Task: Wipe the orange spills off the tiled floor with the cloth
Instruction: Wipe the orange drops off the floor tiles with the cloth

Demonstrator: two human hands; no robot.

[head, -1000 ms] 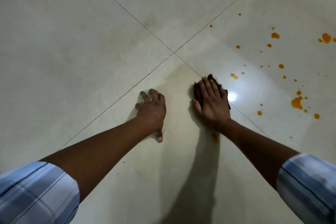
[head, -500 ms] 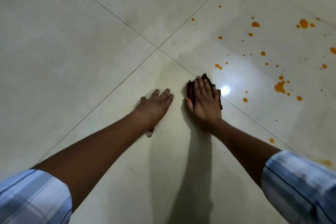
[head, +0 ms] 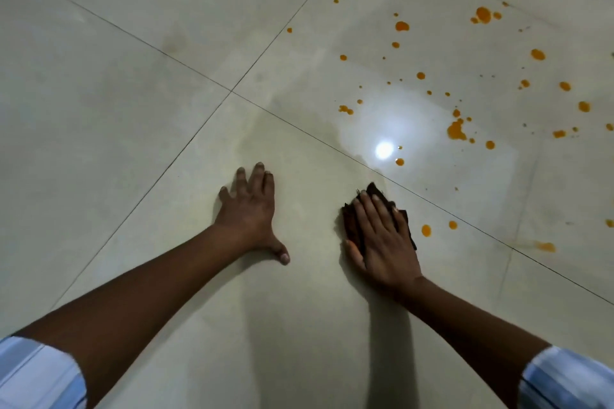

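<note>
A dark brown cloth (head: 351, 221) lies flat on the pale tiled floor (head: 133, 109), pressed under my right hand (head: 382, 239), whose fingers spread over it. Only the cloth's edges show around the hand. My left hand (head: 252, 212) rests palm down on the bare tile to the left, fingers apart, holding nothing. Orange spills (head: 456, 130) dot the tile to the upper right. Two drops (head: 426, 230) sit just right of the cloth, and a faint orange smear (head: 545, 246) lies further right.
Dark grout lines cross at a point (head: 231, 92) up and left of the hands. A bright light reflection (head: 384, 150) glares on the glossy tile above the cloth. Faint dull marks (head: 174, 41) show on the far tile.
My right hand has slid the cloth back toward me and to the right, away from the grout line. The left hand has flattened, and the two hands are further apart.
</note>
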